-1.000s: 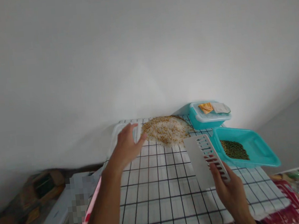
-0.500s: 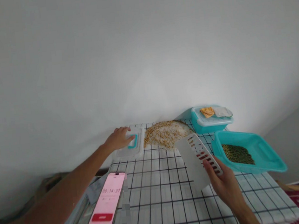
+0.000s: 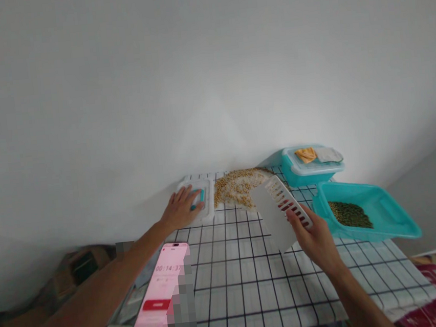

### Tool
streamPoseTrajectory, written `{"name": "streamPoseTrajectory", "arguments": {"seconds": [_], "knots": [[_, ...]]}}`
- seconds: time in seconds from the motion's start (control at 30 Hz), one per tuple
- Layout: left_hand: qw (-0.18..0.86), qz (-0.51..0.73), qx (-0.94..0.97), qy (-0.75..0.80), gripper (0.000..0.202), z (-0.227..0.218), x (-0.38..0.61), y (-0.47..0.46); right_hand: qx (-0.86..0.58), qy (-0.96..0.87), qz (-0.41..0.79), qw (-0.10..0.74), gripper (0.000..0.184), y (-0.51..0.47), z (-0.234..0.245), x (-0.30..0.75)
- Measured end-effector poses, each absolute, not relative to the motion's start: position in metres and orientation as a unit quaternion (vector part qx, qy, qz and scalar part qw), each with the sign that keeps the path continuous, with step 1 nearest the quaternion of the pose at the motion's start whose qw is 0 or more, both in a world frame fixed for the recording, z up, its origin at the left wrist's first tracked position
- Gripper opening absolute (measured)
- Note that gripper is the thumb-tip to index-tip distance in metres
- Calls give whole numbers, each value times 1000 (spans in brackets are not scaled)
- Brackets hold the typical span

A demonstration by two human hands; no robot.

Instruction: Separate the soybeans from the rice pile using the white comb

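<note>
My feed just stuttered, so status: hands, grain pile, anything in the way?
Left hand open over translucent lid, contact unclear. Right hand gripping white slotted board. Grain pile on gridded tabletop; white slotted board blocks view of its near-right edge.

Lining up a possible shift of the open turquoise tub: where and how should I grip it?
Probably pinch the near long rim of the open turquoise tub, left of its middle, coming from the person's side: the wall stands raised and open-topped, and the green grains lie toward the left end, so weight likely sits there. The right hand already holds a slotted white sheet.
</note>
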State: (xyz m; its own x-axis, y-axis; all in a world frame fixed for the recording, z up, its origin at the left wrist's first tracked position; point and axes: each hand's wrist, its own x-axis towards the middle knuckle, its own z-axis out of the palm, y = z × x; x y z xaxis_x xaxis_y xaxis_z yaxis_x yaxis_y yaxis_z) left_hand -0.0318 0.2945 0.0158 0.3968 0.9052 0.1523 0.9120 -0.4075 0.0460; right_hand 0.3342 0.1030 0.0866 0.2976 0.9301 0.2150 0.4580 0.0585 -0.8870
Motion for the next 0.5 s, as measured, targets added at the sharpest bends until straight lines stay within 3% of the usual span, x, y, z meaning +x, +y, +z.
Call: {"name": "streamPoseTrajectory", "arguments": {"seconds": [0.5], "knots": [[48, -88, -849, -518, 59, 17, -18, 283, -703, -503, 211, 456, 45, 101, 81, 337]]}}
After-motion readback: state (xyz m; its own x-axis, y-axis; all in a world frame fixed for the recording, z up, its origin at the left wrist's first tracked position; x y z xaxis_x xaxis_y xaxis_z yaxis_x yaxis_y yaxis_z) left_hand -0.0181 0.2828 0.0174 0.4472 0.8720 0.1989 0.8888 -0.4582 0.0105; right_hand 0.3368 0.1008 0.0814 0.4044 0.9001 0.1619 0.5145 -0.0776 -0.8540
